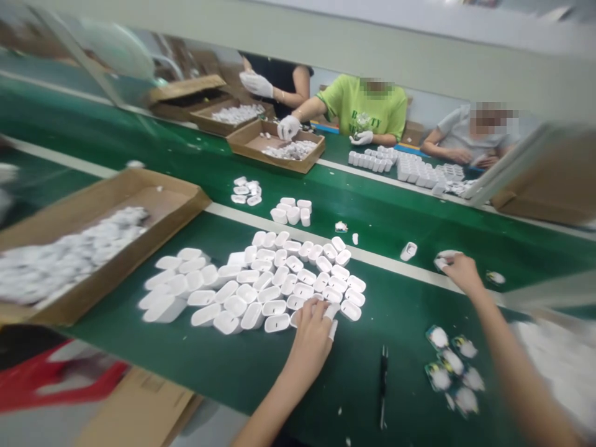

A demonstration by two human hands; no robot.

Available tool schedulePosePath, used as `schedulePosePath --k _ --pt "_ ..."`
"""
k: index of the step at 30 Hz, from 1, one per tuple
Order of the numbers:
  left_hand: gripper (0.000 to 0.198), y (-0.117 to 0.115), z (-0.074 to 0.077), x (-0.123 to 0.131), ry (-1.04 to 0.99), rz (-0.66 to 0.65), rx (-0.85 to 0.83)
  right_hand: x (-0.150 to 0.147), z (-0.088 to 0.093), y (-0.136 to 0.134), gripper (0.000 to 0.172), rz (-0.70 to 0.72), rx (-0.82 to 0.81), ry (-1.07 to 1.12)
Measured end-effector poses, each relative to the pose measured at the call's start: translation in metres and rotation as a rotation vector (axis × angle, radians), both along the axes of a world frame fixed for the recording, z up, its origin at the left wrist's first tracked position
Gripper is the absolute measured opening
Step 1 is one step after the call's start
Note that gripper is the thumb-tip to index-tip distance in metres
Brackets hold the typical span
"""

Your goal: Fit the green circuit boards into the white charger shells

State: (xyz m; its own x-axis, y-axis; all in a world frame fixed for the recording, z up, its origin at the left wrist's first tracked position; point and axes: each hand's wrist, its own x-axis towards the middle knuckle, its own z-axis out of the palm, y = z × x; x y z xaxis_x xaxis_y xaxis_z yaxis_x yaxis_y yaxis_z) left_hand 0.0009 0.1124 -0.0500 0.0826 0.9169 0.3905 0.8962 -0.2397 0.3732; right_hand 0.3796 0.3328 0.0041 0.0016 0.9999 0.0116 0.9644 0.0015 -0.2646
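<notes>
head: left hand (pixel 311 338) curled on white cases (pixel 261 288), right hand (pixel 462 273) pinching a white piece (pixel 444 258)

Left hand (pixel 310 338) resting on white earbud cases (pixel 251 288); right hand (pixel 463 273) gripping white piece (pixel 442 258) above green conveyor belt (pixel 395 397).

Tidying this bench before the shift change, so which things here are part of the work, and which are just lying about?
Part of the work:
left hand
white cases
right hand
white piece

Lying about:
tweezers
cardboard tray
teal-and-white pieces
</notes>
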Motion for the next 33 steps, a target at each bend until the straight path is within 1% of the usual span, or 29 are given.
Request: schedulePosePath --k 2,4,6,7,9,10,11,12,14,15,17,19,21,23,24,25,26,28,30,32,33 --pt "0.03 0.001 -0.001 -0.001 -0.017 0.023 -0.014 0.0 0.011 -0.027 0.022 -0.011 0.061 0.084" --pt "0.029 0.001 -0.001 -0.003 -0.044 0.028 -0.024 -0.001 0.021 -0.065 0.031 0.006 0.113 0.168" --pt "0.031 -0.001 0.003 -0.007 -0.076 0.022 -0.031 -0.002 0.028 -0.112 0.037 0.042 0.157 0.225" --pt "0.031 -0.003 0.007 -0.008 -0.086 0.016 -0.031 -0.005 0.03 -0.138 0.037 0.059 0.173 0.246" --pt "0.027 -0.012 0.018 -0.008 -0.167 -0.019 -0.045 -0.016 0.029 -0.191 0.033 0.092 0.186 0.316" --pt "0.023 -0.019 0.025 -0.006 -0.251 -0.048 -0.075 -0.026 0.025 -0.217 0.026 0.105 0.194 0.437" --pt "0.017 -0.027 0.031 -0.002 -0.39 -0.083 -0.127 -0.039 0.02 -0.24 0.02 0.103 0.207 0.583" --pt "0.013 -0.036 0.037 0.005 -0.562 -0.123 -0.204 -0.056 0.014 -0.261 0.018 0.096 0.232 0.761" --pt "0.008 -0.056 0.042 0.024 -0.846 -0.157 -0.335 -0.098 0.001 -0.294 0.022 0.103 0.289 1.113" --pt "0.015 -0.065 0.042 0.037 -0.952 -0.178 -0.357 -0.12 -0.005 -0.305 0.022 0.048 0.333 1.241" --pt "0.033 -0.083 0.035 0.061 -1.1 -0.195 -0.351 -0.162 -0.01 -0.317 0.023 -0.054 0.488 1.373" --pt "0.052 -0.098 0.027 0.078 -1.187 -0.206 -0.323 -0.192 -0.008 -0.319 0.029 -0.14 0.502 1.361" --pt "0.07 -0.109 0.022 0.085 -1.263 -0.312 -0.381 -0.207 0.001 -0.314 0.032 -0.187 0.521 1.331" --pt "0.079 -0.114 0.023 0.083 -1.373 -0.441 -0.462 -0.211 0.012 -0.305 0.029 -0.192 0.595 1.355" --pt "0.081 -0.115 0.024 0.079 -1.443 -0.475 -0.487 -0.211 0.016 -0.301 0.029 -0.19 0.624 1.379" --pt "0.081 -0.114 0.026 0.076 -1.513 -0.479 -0.503 -0.209 0.02 -0.298 0.03 -0.192 0.645 1.398" --pt "0.083 -0.112 0.028 0.072 -1.575 -0.459 -0.515 -0.206 0.022 -0.296 0.032 -0.203 0.651 1.415" --pt "0.086 -0.106 0.032 0.066 -1.64 -0.406 -0.554 -0.201 0.024 -0.297 0.039 -0.254 0.596 1.453" --pt "0.079 -0.097 0.036 0.063 -1.627 -0.416 -0.59 -0.196 0.023 -0.303 0.044 -0.298 0.479 1.525" --pt "0.063 -0.089 0.042 0.06 -1.579 -0.497 -0.601 -0.194 0.021 -0.31 0.046 -0.296 0.367 1.588" --pt "0.058 -0.085 0.046 0.059 -1.546 -0.548 -0.602 -0.193 0.019 -0.312 0.045 -0.286 0.34 1.598"
